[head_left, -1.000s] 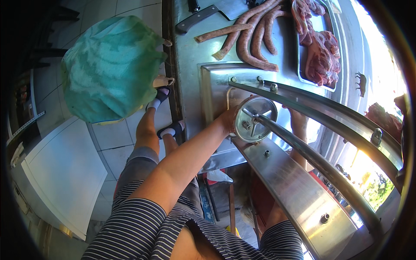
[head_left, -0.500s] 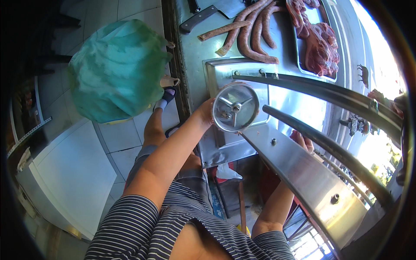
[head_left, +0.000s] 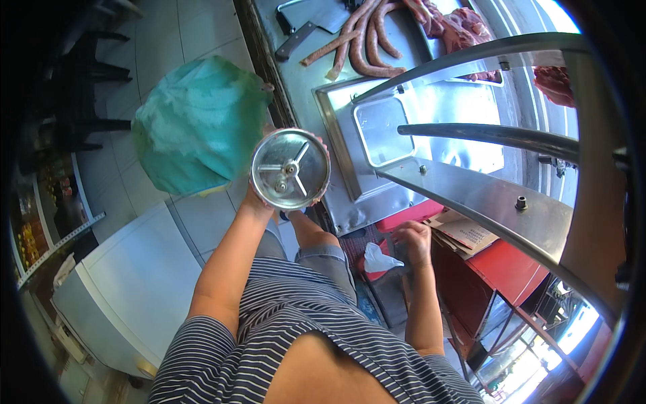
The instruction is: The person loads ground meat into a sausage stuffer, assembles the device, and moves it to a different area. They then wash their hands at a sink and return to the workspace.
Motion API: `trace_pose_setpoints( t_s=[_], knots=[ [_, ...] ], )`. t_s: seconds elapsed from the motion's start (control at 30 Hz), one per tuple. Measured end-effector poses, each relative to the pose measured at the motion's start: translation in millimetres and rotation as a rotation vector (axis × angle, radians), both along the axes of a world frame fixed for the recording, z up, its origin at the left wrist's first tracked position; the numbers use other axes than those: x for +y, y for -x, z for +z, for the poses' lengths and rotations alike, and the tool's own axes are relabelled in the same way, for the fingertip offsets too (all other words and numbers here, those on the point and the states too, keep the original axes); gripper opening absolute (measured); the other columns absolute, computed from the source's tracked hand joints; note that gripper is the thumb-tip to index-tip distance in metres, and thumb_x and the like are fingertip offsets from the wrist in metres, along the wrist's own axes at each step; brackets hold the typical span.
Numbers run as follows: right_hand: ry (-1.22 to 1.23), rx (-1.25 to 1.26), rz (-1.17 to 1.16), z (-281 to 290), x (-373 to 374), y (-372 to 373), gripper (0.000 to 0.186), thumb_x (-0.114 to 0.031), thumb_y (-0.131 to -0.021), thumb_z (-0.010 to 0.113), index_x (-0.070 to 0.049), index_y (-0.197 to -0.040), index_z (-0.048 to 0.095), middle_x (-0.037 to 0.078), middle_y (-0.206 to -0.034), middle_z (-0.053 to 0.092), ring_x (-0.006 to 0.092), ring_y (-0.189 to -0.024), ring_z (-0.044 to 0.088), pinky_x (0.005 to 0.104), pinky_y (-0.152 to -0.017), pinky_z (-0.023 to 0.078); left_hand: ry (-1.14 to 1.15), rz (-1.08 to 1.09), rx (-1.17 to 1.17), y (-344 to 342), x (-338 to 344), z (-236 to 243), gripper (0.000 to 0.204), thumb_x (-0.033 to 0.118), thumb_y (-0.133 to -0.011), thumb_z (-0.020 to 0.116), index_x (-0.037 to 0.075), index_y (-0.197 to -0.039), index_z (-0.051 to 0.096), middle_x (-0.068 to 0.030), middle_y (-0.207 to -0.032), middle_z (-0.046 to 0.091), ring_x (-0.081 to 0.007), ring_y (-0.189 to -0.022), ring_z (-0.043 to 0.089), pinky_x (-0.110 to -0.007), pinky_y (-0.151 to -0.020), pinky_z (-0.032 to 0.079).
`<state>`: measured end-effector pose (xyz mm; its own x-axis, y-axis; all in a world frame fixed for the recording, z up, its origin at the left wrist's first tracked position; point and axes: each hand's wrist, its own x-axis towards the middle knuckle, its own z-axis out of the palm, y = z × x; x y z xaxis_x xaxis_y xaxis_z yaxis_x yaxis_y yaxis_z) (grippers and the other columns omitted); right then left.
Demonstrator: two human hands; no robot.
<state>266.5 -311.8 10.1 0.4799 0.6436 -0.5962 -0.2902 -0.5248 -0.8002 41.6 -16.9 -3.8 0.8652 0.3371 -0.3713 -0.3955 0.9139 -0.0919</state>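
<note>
My left hand (head_left: 258,202) holds up a round metal plate (head_left: 276,155) with three spokes, a central fitting and meat scraps on its rim; its fingers are mostly hidden beneath. The plate is apart from the steel machine: a bare rod (head_left: 488,135) lies above a recessed rectangular opening (head_left: 383,111), between steel frame bars (head_left: 471,185). My right hand (head_left: 414,239) is in the air below the counter's edge, fingers loosely bent apart and empty, beside a crumpled white plastic bag (head_left: 381,258).
The steel counter (head_left: 296,81) bears sausages (head_left: 367,64), a cleaver (head_left: 296,40) and raw meat (head_left: 464,30) on a tray. A green-covered item (head_left: 195,121) stands at left, near a white appliance (head_left: 128,276) and dark chairs (head_left: 94,87). Cardboard (head_left: 464,229) lies on a red box (head_left: 505,269).
My left hand has moved left with the plate, which has come away from the rod. My right hand has drawn back from behind the frame. The view has shifted.
</note>
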Motion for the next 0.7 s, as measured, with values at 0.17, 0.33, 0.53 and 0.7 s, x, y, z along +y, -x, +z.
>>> trace_pose_setpoints(
  t_s=[0.17, 0.33, 0.53, 0.7],
  knots=[
    [-0.01, -0.07, 0.111, 14.3, 53.8, 65.4, 0.006, 0.0, -0.068, 0.06, 0.002, -0.074, 0.062, 0.008, -0.072, 0.064, 0.0162, -0.065, 0.061, 0.0279, -0.06, 0.048, 0.02, -0.018, -0.1, 5.3, 13.0, 27.9, 0.041, 0.032, -0.098, 0.045, -0.001, -0.118, 0.058, -0.0201, -0.12, 0.06, -0.0328, -0.118, 0.054, -0.046, -0.104, 0.044],
    [-0.054, -0.743, 0.481, 14.9, 139.1, 72.0, 0.01, -0.002, -0.073, 0.058, 0.001, -0.081, 0.061, 0.015, -0.076, 0.06, 0.0282, -0.07, 0.062, 0.0361, -0.064, 0.049, -0.16, 0.067, -0.021, 29.5, 22.1, 31.4, 0.041, 0.032, -0.099, 0.043, 0.001, -0.124, 0.053, -0.0169, -0.123, 0.057, -0.0291, -0.116, 0.055, -0.044, -0.106, 0.042],
    [0.654, -1.683, 1.079, -17.9, 209.6, 20.3, 0.009, -0.008, -0.073, 0.06, -0.008, -0.079, 0.066, 0.006, -0.085, 0.065, 0.0236, -0.082, 0.063, 0.0389, -0.069, 0.051, -0.072, 0.018, -0.144, 116.2, 64.2, 54.4, 0.039, 0.03, -0.099, 0.042, 0.002, -0.124, 0.052, -0.0153, -0.127, 0.055, -0.0279, -0.118, 0.053, -0.041, -0.105, 0.041],
    [0.883, -1.345, 0.967, -29.0, 213.4, -3.9, 0.016, -0.013, -0.08, 0.057, -0.007, -0.081, 0.072, 0.015, -0.096, 0.069, 0.0292, -0.102, 0.062, 0.0405, -0.077, 0.05, -0.127, 0.086, 0.027, 195.2, 112.9, 62.9, 0.037, 0.03, -0.099, 0.042, 0.003, -0.123, 0.052, -0.0136, -0.126, 0.055, -0.0267, -0.117, 0.052, -0.04, -0.104, 0.042]
  ],
)
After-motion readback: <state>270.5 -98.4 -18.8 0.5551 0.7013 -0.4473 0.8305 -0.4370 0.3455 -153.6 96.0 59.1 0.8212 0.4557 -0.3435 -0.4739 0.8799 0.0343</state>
